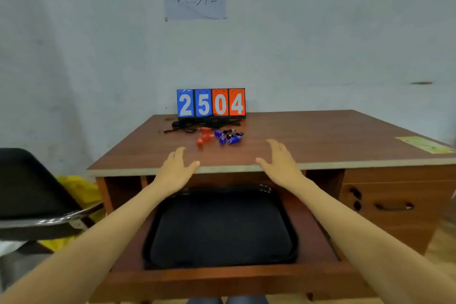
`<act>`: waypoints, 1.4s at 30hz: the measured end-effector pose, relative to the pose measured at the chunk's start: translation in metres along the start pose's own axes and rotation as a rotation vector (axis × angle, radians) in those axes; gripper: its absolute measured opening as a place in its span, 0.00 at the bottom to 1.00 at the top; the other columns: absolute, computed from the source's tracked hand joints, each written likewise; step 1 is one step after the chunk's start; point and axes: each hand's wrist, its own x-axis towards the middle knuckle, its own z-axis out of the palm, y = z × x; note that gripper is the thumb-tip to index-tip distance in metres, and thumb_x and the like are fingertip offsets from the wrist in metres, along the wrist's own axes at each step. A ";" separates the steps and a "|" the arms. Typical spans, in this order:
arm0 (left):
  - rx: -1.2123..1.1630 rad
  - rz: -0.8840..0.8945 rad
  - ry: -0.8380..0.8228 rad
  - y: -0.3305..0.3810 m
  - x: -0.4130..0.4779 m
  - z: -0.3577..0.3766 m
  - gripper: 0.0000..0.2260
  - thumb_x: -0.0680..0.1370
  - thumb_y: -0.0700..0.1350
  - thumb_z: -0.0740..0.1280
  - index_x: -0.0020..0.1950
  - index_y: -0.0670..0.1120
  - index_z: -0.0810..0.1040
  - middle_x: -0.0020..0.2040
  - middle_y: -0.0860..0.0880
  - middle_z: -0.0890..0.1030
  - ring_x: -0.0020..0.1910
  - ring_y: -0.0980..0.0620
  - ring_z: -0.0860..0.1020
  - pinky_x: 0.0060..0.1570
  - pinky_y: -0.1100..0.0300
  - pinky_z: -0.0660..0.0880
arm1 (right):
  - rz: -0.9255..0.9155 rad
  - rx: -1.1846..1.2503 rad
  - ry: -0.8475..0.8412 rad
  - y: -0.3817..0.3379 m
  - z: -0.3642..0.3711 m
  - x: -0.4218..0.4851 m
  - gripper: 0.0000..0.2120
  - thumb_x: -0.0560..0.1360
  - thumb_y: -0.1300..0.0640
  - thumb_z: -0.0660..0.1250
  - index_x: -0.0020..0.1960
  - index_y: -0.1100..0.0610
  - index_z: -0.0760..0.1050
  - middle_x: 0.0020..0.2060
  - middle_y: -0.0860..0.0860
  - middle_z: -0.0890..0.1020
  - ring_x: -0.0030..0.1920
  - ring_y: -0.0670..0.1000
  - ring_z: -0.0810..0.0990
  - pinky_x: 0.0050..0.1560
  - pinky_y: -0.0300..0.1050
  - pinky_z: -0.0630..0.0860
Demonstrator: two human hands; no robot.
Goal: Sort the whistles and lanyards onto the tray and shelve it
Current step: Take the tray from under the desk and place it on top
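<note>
Reaching forward, my left hand and right hand hover open and empty over the worktop's near edge. Whistles and lanyards lie by the far edge; the empty tray waits on the pull-out shelf below.

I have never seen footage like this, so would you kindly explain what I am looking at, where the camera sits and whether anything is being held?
There is one picture, taken by a camera worn on a person's head, looking forward and down. No machine is involved: the two bare arms belong to that person. The left hand and right hand hover open near the front edge of a wooden desk, holding nothing. Further back lie red whistles, blue whistles and a heap of black lanyards, before a flip scoreboard reading 2504. Below the desktop, a black tray rests empty on a pull-out shelf.
</note>
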 end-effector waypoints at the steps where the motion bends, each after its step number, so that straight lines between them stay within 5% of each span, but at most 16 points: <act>1: 0.044 -0.018 -0.036 -0.009 -0.013 0.000 0.30 0.78 0.54 0.62 0.76 0.46 0.55 0.74 0.43 0.63 0.70 0.44 0.66 0.67 0.50 0.67 | 0.033 -0.046 -0.036 0.003 0.004 -0.012 0.30 0.77 0.50 0.63 0.75 0.56 0.56 0.73 0.55 0.62 0.71 0.56 0.64 0.66 0.50 0.67; 5: 0.233 -0.084 -0.150 -0.056 -0.048 0.013 0.29 0.78 0.52 0.63 0.75 0.46 0.56 0.71 0.44 0.67 0.68 0.45 0.70 0.64 0.49 0.70 | 0.150 -0.256 -0.207 0.030 0.031 -0.051 0.30 0.77 0.48 0.63 0.74 0.59 0.57 0.70 0.56 0.65 0.70 0.58 0.64 0.65 0.50 0.68; 11: 0.422 -0.187 -0.127 -0.093 -0.070 0.027 0.22 0.79 0.49 0.60 0.72 0.46 0.63 0.67 0.44 0.70 0.63 0.43 0.72 0.57 0.51 0.73 | 0.265 -0.375 -0.207 0.056 0.050 -0.075 0.27 0.78 0.49 0.61 0.72 0.60 0.60 0.68 0.57 0.68 0.68 0.58 0.66 0.64 0.49 0.69; 19: 0.386 -0.299 -0.082 -0.110 -0.065 0.028 0.06 0.76 0.43 0.63 0.49 0.42 0.75 0.43 0.46 0.77 0.44 0.45 0.78 0.41 0.54 0.77 | 0.326 -0.491 -0.195 0.063 0.064 -0.077 0.18 0.78 0.56 0.59 0.66 0.61 0.67 0.63 0.59 0.72 0.65 0.59 0.70 0.63 0.52 0.71; 22: 0.306 -0.318 -0.079 -0.114 -0.062 0.028 0.05 0.76 0.41 0.63 0.45 0.41 0.76 0.39 0.45 0.78 0.40 0.45 0.79 0.39 0.53 0.76 | 0.355 -0.385 -0.170 0.066 0.063 -0.074 0.15 0.77 0.62 0.60 0.63 0.62 0.71 0.59 0.59 0.76 0.59 0.59 0.75 0.54 0.51 0.76; 25: 0.269 -0.317 -0.041 -0.121 -0.063 0.031 0.05 0.76 0.41 0.63 0.45 0.41 0.78 0.43 0.43 0.81 0.43 0.43 0.79 0.37 0.54 0.74 | 0.374 -0.246 -0.110 0.071 0.061 -0.078 0.17 0.77 0.64 0.61 0.64 0.59 0.73 0.57 0.58 0.80 0.53 0.58 0.80 0.40 0.45 0.74; 31: 0.225 -0.281 0.116 -0.119 -0.070 0.040 0.13 0.78 0.42 0.62 0.61 0.41 0.77 0.57 0.40 0.81 0.60 0.39 0.74 0.55 0.50 0.74 | 0.378 -0.070 0.050 0.077 0.059 -0.096 0.20 0.78 0.63 0.62 0.70 0.57 0.69 0.60 0.57 0.79 0.47 0.55 0.81 0.32 0.37 0.72; 34: 0.145 -0.268 0.204 -0.117 -0.076 0.040 0.15 0.78 0.42 0.62 0.64 0.42 0.76 0.58 0.41 0.81 0.61 0.39 0.74 0.58 0.47 0.75 | 0.369 -0.009 0.114 0.077 0.058 -0.101 0.21 0.77 0.62 0.63 0.70 0.57 0.68 0.62 0.57 0.78 0.45 0.53 0.81 0.38 0.42 0.77; 39: 0.111 -0.184 0.308 -0.118 -0.081 0.035 0.16 0.78 0.42 0.64 0.65 0.41 0.75 0.55 0.41 0.82 0.59 0.40 0.76 0.56 0.44 0.76 | 0.341 0.100 0.202 0.068 0.053 -0.109 0.22 0.77 0.63 0.63 0.70 0.57 0.68 0.63 0.56 0.78 0.60 0.56 0.78 0.56 0.48 0.77; 42: 0.140 -0.135 0.362 -0.115 -0.077 0.029 0.16 0.78 0.43 0.64 0.66 0.42 0.74 0.52 0.43 0.82 0.56 0.42 0.76 0.54 0.45 0.76 | 0.311 0.139 0.270 0.061 0.048 -0.105 0.21 0.77 0.63 0.63 0.70 0.57 0.68 0.61 0.57 0.79 0.60 0.56 0.78 0.58 0.50 0.76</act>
